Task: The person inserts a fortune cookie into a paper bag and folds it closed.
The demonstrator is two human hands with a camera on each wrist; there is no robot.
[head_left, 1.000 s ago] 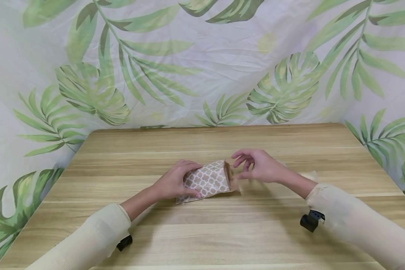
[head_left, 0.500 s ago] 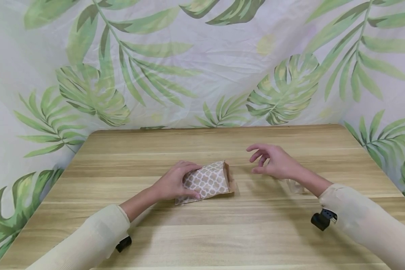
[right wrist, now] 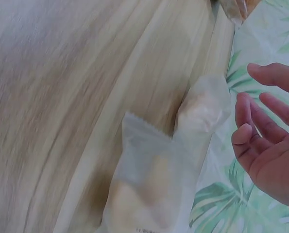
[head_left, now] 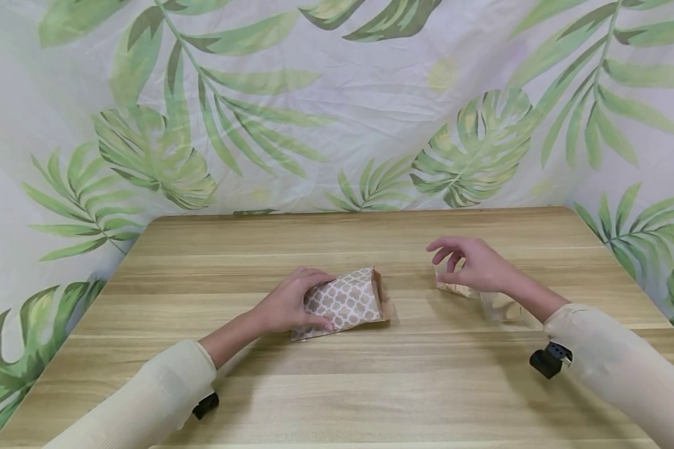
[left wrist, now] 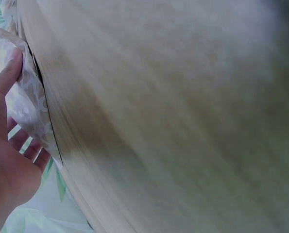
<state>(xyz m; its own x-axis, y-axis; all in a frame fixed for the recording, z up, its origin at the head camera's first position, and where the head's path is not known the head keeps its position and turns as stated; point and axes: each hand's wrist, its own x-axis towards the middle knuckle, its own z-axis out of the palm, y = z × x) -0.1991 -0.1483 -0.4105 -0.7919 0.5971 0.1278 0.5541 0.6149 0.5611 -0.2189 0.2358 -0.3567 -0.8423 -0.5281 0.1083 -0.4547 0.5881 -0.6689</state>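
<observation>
A small paper bag [head_left: 345, 300] with a brown-and-white quatrefoil pattern lies on the wooden table, its mouth gaping toward the right. My left hand [head_left: 292, 302] grips the bag's closed end, thumb along the near side and fingers over the far side. Over the right half of the table hovers my right hand [head_left: 474, 265], fingers loosely bent, holding nothing. Under and behind it lie translucent packets. In the right wrist view, one frosted packet [right wrist: 146, 179] shows pale yellowish pieces inside, and another packet [right wrist: 203, 109] lies beyond it. My right hand and forearm partly cover them in the head view.
The wooden table [head_left: 337, 399] reaches back to a leaf-printed cloth [head_left: 371, 112] hanging behind and at the sides. Black wrist cameras hang under both cream sleeves [head_left: 612, 355].
My right hand has drawn away from the bag's mouth to the right, exposing a packet beneath it. My left hand keeps its grip on the bag, which stays nearly in place.
</observation>
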